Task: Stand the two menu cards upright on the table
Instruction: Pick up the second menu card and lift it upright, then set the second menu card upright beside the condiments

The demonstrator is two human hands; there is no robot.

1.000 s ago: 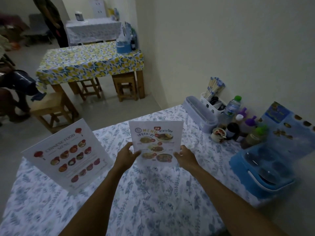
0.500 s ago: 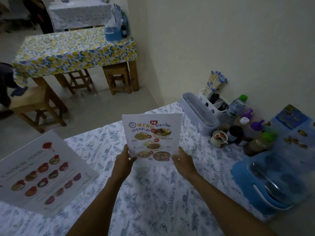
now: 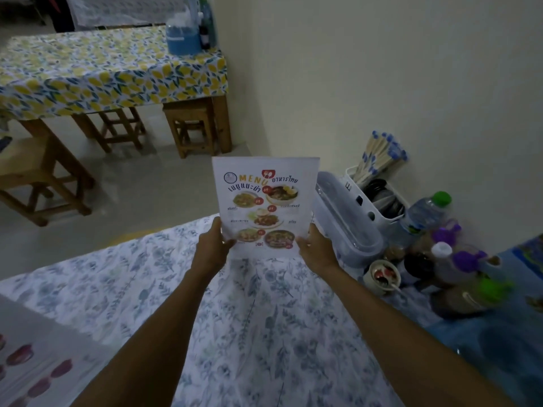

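Both hands grip the Thai menu card (image 3: 266,205) by its lower corners — left hand (image 3: 210,249), right hand (image 3: 316,251) — now lifted slightly higher above the floral tabletop (image 3: 147,283) than a second ago. The other menu card (image 3: 35,365), at lower left, seems to stand already — mostly out of frame.

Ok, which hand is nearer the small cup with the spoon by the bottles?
Right. The right hand holds the menu card's lower right corner, just left of the cup. The left hand grips the opposite corner, farther away.
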